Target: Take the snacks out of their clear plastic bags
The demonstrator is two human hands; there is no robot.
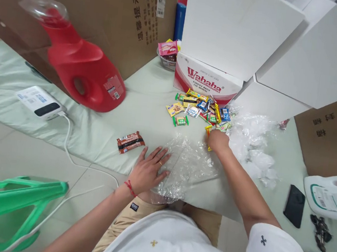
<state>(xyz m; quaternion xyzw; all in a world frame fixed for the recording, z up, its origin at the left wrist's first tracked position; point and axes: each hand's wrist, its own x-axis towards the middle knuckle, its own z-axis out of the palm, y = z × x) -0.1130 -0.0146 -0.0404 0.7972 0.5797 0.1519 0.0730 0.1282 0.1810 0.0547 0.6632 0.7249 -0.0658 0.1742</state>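
Note:
My left hand (148, 170) lies with its fingers spread at the table's front edge, touching a clear plastic bag (190, 166). Just beyond its fingertips is a brown snack packet (130, 142). My right hand (218, 141) is closed on a yellow snack packet (208, 131) at the near side of the snack pile; its fingertips are hidden. Several small wrapped snacks are in that pile, among them a green-edged packet (180, 121), a yellow cookie packet (175, 109), a white packet (193, 111) and a blue packet (225, 114).
Behind the pile stands a white Wahaba-like printed carton (208, 80) with raised flaps. Crumpled clear bags (253, 147) lie to the right, near a black phone (294, 206) and keys (320, 233). A red jug (84, 69), a white device (40, 102) and a green stool (17, 190) are leftward.

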